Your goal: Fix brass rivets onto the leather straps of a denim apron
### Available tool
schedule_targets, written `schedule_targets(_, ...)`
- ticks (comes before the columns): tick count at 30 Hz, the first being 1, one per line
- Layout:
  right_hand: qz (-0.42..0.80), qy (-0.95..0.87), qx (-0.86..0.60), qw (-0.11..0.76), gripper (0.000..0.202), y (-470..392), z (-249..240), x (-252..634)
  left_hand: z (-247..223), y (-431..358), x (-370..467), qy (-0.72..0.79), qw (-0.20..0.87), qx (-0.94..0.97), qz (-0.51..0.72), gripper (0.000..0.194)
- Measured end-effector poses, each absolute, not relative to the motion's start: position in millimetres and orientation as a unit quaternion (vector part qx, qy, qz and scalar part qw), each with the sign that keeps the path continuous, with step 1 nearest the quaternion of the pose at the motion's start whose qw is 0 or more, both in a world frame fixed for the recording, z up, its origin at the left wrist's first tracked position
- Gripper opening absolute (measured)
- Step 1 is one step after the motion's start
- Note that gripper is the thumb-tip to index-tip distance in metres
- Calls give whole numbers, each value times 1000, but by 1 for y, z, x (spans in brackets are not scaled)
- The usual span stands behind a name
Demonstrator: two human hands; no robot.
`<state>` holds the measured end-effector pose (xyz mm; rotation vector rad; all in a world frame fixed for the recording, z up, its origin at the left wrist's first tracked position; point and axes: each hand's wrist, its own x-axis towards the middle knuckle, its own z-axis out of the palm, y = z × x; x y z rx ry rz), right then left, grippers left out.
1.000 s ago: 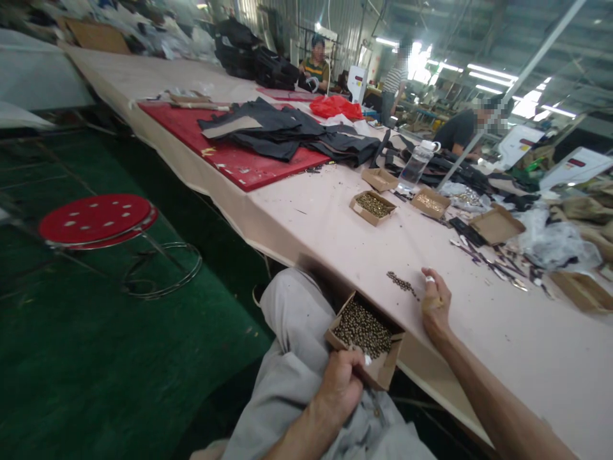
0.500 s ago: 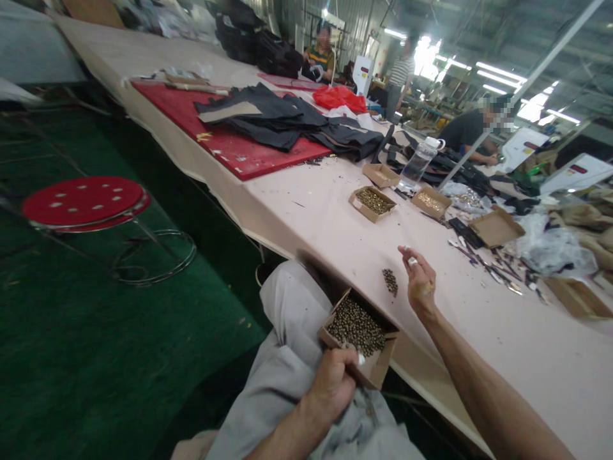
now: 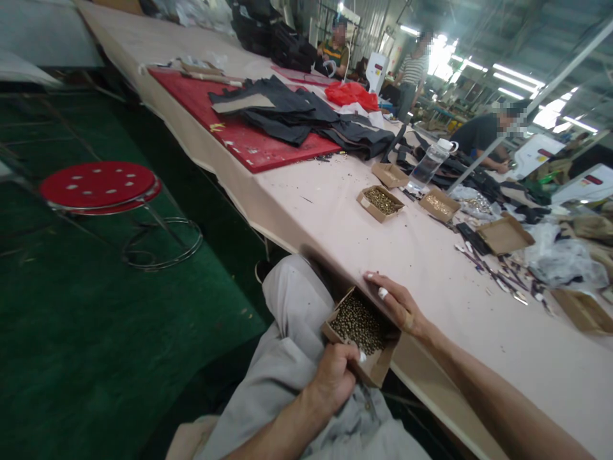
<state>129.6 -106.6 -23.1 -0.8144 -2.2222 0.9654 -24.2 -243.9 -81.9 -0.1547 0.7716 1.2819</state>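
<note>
My left hand (image 3: 335,375) grips the near side of a small cardboard box (image 3: 384,365), its thumb over the wall. Many small brass-coloured metal pieces (image 3: 357,322) fill much of the box, which sits tilted just below the table edge, over my lap. My right hand (image 3: 401,308) rests at the edge of the table, beside the box's far rim. Its fingers are stretched out, with white tape on the fingertips and a tan strip near the thumb. Whether any metal pieces lie under that hand is hidden.
On the pale table (image 3: 311,220) stand another box of brass pieces (image 3: 380,203), a box of lighter pieces (image 3: 438,206) and a clear bottle (image 3: 431,163). Dark cloth pieces (image 3: 278,108) lie over a red board (image 3: 191,96). A red stool (image 3: 100,182) stands left. Several people are farther back.
My right hand has moved left and toward me, to the table edge by the box. The small pile of metal pieces on the table is no longer visible. My left hand keeps its hold.
</note>
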Motion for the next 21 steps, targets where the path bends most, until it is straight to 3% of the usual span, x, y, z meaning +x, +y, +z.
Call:
schedule_targets(4, 404, -841, -254, 256, 50, -147, -15, 110, -74, -243, -26, 324, 736, -86, 588, 41)
schedule_targets(7, 408, -847, -237, 245, 52, -147, -7, 112, -76, -244, -25, 317, 740, -82, 588, 37)
schedule_targets(12, 295, -846, -315, 313, 53, -83, -9, 141, -88, -248, -23, 350, 731, -76, 581, 28)
schedule_targets(16, 277, -887, -286, 233, 54, -73, -20, 149, -89, -249, -23, 352, 734, -64, 577, 24)
schedule_targets(21, 355, -904, -177, 162, 54, -131, -14, 144, -89, -248, -23, 327, 735, -69, 589, 28)
